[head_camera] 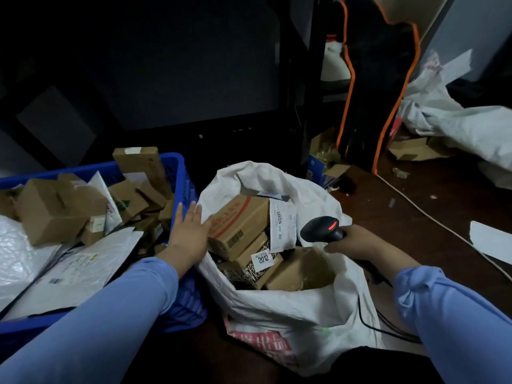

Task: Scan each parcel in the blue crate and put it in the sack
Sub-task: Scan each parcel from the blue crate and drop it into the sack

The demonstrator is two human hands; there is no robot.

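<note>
The blue crate (177, 167) stands at the left, full of several cardboard boxes (50, 212) and white mailers (83, 261). Right of it the white sack (291, 303) gapes open with several boxes inside; the topmost is a brown box with red print (238, 223). My left hand (188, 231) hovers with straight fingers between the crate's right rim and the sack's edge, its fingertips beside that box, holding nothing. My right hand (352, 242) grips the black barcode scanner (321, 230) over the sack's right side, its red light on.
A white cable (432, 217) runs across the dark wooden floor at the right. Crumpled white sacks (457, 120) and a flattened cardboard box (410, 151) lie at the back right. A black bag with orange trim (374, 92) stands behind the sack.
</note>
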